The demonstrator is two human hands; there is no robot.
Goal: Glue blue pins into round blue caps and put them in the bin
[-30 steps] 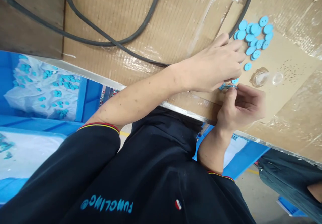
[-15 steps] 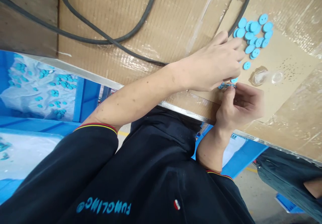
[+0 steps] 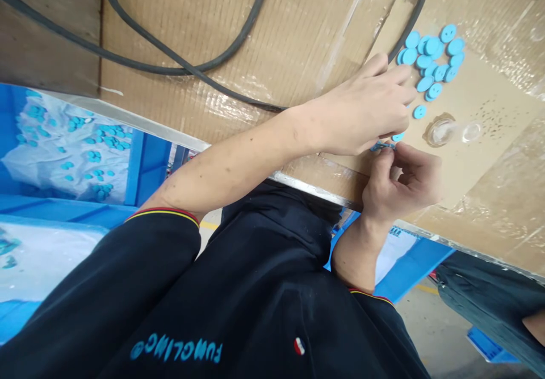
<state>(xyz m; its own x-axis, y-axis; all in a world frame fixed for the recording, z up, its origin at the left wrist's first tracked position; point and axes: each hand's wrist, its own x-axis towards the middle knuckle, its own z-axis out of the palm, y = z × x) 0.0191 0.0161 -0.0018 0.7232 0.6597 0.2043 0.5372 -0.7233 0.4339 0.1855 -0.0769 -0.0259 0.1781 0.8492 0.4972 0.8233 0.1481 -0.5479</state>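
- At the far left of the scene's near side, a blue bin point(image 3: 139, 166) sits below the bench, with scattered blue discs point(image 3: 113, 140) on its white liner. A piece dropped over the bench edge could be lost among things below.
- Next, a black cable point(image 3: 187, 70) crosses itself and runs right, under the left forearm. Catching it with that arm could tug it and jog the work.
- The left hand point(image 3: 368, 109) is palm down with its fingers bent. Its fingertips are mostly hidden, so I cannot tell whether it pinches anything.
- Just right of its thumb side, the small blue piece point(image 3: 383, 145) lies between the 2 hands. It is too small and blurred to make out its shape; a loose grip could let it slip or twist.
- The right hand point(image 3: 402, 177) seems to pinch the piece's right end between thumb and forefinger. Pressing too hard could make it spring away.
- Farther right, 1 loose disc point(image 3: 419, 112) lies near the disc cluster point(image 3: 432, 46). A sweep of the left fingers could scatter these, since they simply lie on the cardboard point(image 3: 489, 135).
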